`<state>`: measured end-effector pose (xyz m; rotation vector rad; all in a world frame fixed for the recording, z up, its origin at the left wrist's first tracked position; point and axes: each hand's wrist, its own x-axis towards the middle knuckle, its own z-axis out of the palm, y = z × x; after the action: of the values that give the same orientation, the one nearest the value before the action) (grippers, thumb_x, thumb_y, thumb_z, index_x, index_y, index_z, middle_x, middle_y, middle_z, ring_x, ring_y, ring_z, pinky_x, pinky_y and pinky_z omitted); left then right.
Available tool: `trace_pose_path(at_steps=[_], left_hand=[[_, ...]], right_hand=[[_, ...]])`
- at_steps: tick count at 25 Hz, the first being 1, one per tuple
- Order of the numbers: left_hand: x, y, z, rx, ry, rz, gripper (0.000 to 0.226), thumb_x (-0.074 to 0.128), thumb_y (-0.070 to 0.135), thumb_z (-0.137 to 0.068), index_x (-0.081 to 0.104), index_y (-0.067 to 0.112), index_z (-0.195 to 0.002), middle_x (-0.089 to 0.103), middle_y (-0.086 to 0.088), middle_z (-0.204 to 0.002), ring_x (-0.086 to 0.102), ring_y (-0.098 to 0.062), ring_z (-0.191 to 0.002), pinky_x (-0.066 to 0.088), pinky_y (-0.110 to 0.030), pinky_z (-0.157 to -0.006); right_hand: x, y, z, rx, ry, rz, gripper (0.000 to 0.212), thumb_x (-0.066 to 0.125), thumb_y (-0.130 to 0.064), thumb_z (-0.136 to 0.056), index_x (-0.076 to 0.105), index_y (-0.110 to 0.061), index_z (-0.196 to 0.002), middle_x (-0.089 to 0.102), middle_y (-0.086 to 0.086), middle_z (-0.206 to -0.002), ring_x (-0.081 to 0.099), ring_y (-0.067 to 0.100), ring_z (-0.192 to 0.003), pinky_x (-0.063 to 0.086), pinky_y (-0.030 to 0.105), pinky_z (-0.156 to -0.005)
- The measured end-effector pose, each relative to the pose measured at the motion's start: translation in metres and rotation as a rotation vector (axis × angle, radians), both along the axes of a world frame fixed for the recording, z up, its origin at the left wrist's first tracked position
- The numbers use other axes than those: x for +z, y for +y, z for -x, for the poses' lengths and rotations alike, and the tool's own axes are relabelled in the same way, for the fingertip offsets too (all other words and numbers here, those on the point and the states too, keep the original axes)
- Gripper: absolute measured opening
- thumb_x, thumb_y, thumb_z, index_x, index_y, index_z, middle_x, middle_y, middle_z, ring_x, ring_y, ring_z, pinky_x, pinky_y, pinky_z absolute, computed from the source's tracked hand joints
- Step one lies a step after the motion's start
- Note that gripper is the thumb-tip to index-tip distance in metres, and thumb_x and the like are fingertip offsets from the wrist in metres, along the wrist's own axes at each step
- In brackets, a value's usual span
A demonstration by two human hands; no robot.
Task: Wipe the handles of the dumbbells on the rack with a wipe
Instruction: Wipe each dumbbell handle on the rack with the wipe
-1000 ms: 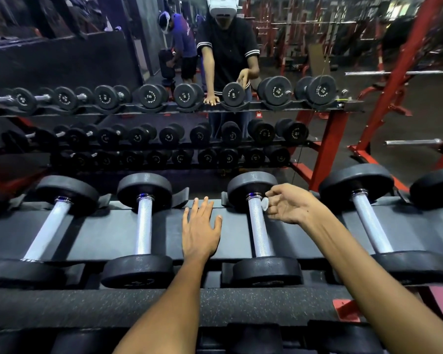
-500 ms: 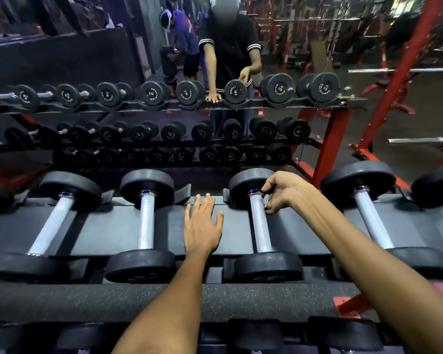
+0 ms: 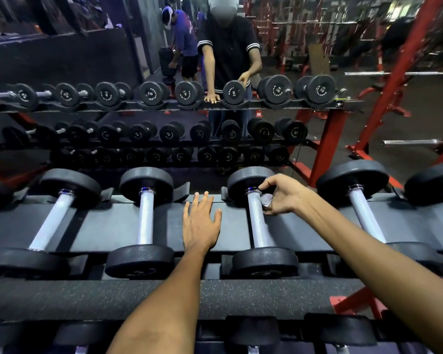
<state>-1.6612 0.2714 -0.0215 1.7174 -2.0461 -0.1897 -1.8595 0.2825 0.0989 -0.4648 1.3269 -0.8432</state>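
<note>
Beside the handle's (image 3: pixel 257 221) far end, right hand (image 3: pixel 283 194) pinches wipe (image 3: pixel 266 200); left hand (image 3: pixel 201 222) lies flat.

Black round-headed dumbbells with knurled steel handles (image 3: pixel 145 218) lie side by side across the dark metal rack shelf (image 3: pixel 108 226). The left hand (image 3: pixel 200 223) rests on the shelf between two of them; the right hand (image 3: pixel 281 194) pinches a small crumpled white wipe (image 3: pixel 266 199) against the handle (image 3: pixel 257 221) to its right.

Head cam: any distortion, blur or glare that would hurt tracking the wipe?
Head view: wide-angle bowing bends the rack edge and red uprights; dim gym light, the mirror background is soft; mild sheen on the chrome handle, no blown glare; the wipe is small and half hidden by the right hand; left hand sharp.
</note>
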Motion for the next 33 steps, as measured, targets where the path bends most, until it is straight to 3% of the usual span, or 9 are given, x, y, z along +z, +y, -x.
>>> trace_pose_path(at_steps=[4, 8, 11, 16, 20, 23, 28, 31, 33], left_hand=[[0.002, -0.001, 0.0, -0.01, -0.004, 0.004, 0.052, 0.033, 0.042, -0.101, 0.032, 0.026, -0.149, 0.021, 0.008, -0.16, 0.004, -0.009, -0.149, -0.003, -0.034, -0.122], [0.002, 0.0, 0.0, -0.011, 0.011, -0.002, 0.051, 0.034, 0.042, -0.101, 0.032, 0.026, -0.149, 0.021, 0.009, -0.16, 0.003, -0.009, -0.149, -0.004, -0.033, -0.121], [0.0, -0.001, 0.0, -0.003, 0.003, -0.003, 0.051, 0.034, 0.042, -0.1, 0.033, 0.026, -0.149, 0.021, 0.009, -0.16, 0.004, -0.009, -0.149, -0.003, -0.033, -0.121], [0.0, -0.001, -0.001, -0.008, -0.002, 0.003, 0.051, 0.033, 0.042, -0.1, 0.032, 0.026, -0.149, 0.021, 0.008, -0.16, 0.004, -0.009, -0.149, -0.004, -0.033, -0.121], [0.0, 0.001, 0.0, -0.013, -0.007, -0.001, 0.051, 0.034, 0.041, -0.1, 0.032, 0.025, -0.149, 0.021, 0.008, -0.16, 0.004, -0.01, -0.149, -0.003, -0.034, -0.121], [0.004, 0.002, -0.001, -0.019, -0.007, -0.01, 0.054, 0.033, 0.042, -0.101, 0.029, 0.023, -0.151, 0.017, 0.006, -0.161, 0.003, -0.01, -0.149, -0.003, -0.034, -0.122], [-0.001, 0.021, 0.007, 0.131, -0.08, -0.031, 0.064, 0.014, 0.05, -0.099, 0.007, 0.019, -0.155, 0.004, 0.003, -0.163, -0.002, -0.016, -0.15, -0.006, -0.038, -0.12], [-0.004, 0.026, 0.011, 0.167, -0.082, -0.042, 0.065, 0.015, 0.053, -0.1, 0.004, 0.02, -0.155, 0.003, 0.003, -0.163, -0.008, -0.017, -0.149, -0.008, -0.04, -0.12], [-0.003, 0.022, 0.011, 0.179, -0.077, -0.032, 0.065, 0.018, 0.052, -0.101, 0.004, 0.021, -0.155, 0.004, 0.004, -0.163, -0.008, -0.017, -0.149, -0.008, -0.04, -0.12]], right_hand=[[-0.03, 0.009, -0.008, -0.033, -0.211, 0.052, 0.036, 0.04, 0.0, -0.064, 0.053, 0.007, -0.097, 0.06, 0.025, -0.098, 0.062, 0.04, -0.092, 0.055, 0.045, -0.08], [-0.02, -0.004, -0.004, -0.046, -0.064, 0.001, 0.029, 0.042, -0.001, -0.064, 0.053, 0.003, -0.09, 0.059, 0.018, -0.09, 0.066, 0.032, -0.069, 0.051, 0.041, -0.083], [-0.002, -0.01, 0.005, 0.038, 0.126, 0.0, 0.01, 0.047, -0.009, -0.084, 0.049, -0.002, -0.09, 0.055, 0.01, -0.082, 0.056, 0.022, -0.068, 0.041, 0.031, -0.084], [-0.016, -0.01, -0.004, 0.039, 0.006, -0.032, 0.016, 0.047, -0.001, -0.088, 0.055, 0.0, -0.075, 0.058, 0.014, -0.075, 0.06, 0.029, -0.07, 0.056, 0.04, -0.068], [-0.021, -0.005, -0.001, 0.07, 0.592, 0.169, 0.017, 0.06, -0.002, -0.083, 0.053, -0.005, -0.068, 0.05, 0.009, -0.058, 0.047, 0.017, -0.048, 0.047, 0.031, -0.059], [-0.009, 0.011, -0.003, 0.113, 0.98, 0.579, 0.016, 0.059, -0.009, -0.08, 0.066, -0.001, -0.069, 0.056, 0.005, -0.064, 0.05, 0.015, -0.062, 0.044, 0.031, -0.06], [0.028, 0.012, -0.007, 0.791, 1.429, 1.668, 0.025, 0.049, -0.013, -0.088, 0.073, -0.007, -0.095, 0.067, 0.006, -0.094, 0.063, 0.021, -0.085, 0.05, 0.028, -0.075], [-0.003, -0.017, -0.007, 1.466, 1.656, 1.652, 0.029, 0.044, -0.013, -0.085, 0.071, -0.007, -0.089, 0.069, 0.007, -0.094, 0.067, 0.025, -0.088, 0.052, 0.029, -0.071], [-0.004, -0.029, -0.007, 1.699, 1.712, 1.583, 0.03, 0.041, -0.012, -0.081, 0.07, -0.006, -0.077, 0.068, 0.007, -0.088, 0.067, 0.026, -0.083, 0.051, 0.028, -0.068]])
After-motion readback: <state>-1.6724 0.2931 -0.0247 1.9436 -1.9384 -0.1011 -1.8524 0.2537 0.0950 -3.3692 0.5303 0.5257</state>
